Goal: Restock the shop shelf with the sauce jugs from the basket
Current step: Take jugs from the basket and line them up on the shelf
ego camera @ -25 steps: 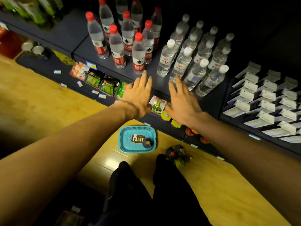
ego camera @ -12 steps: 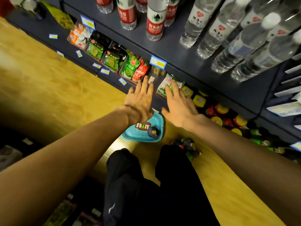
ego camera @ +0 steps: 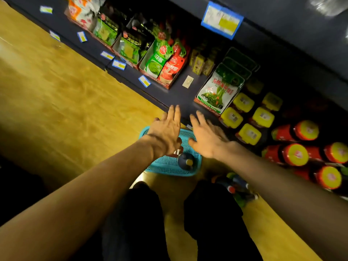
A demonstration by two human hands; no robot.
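Observation:
A turquoise mesh basket stands on the wooden floor in front of the low dark shelf. One dark sauce jug with a yellow cap lies in the basket, its label partly hidden by my left wrist. My left hand hovers above the basket's far left part, fingers straight and spread, holding nothing. Beside it my right hand is stretched over the basket's far right corner, also flat and empty. A bare patch of shelf lies just beyond my fingertips.
Boxes of green and red sauce pouches fill the shelf to the left. Yellow-lidded jars and red jars with yellow lids stand at the right. Several bottles lie on the floor by my right leg. My dark trouser legs are below.
The view has dropped from the upper water-bottle shelf toward the low shelf. Both hands came down and now hover over the basket, still flat and empty.

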